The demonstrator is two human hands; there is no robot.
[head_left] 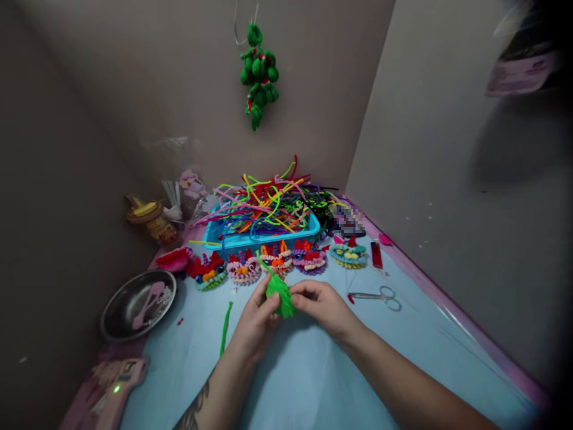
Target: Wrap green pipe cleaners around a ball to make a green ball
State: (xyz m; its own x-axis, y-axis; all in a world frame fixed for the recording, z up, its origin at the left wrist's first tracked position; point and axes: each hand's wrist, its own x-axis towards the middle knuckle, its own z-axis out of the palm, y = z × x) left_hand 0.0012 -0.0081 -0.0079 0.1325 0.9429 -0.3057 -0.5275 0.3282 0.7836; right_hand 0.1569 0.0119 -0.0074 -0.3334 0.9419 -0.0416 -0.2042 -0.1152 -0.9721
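Note:
A bright green bundle of pipe cleaner (pixel 280 296) is held up between my two hands above the blue table cover. My left hand (pixel 259 313) grips its left side, thumb across the front. From the top of the bundle a thin green end sticks up to the left. My right hand (pixel 320 303) pinches the bundle's right edge between thumb and fingers. On the table left of my left wrist lies a loose green pipe cleaner (pixel 226 328). Just beyond my hands stands a row of several colourful pipe-cleaner animal heads (pixel 244 269).
Behind the heads, a blue tray (pixel 264 242) overflows with pipe cleaners. Scissors (pixel 378 297) and a red lighter (pixel 376 255) lie at right. At left are a metal bowl (pixel 110 316) and a pink device with a green light (pixel 123 388). A green ornament (pixel 257 77) hangs on the wall.

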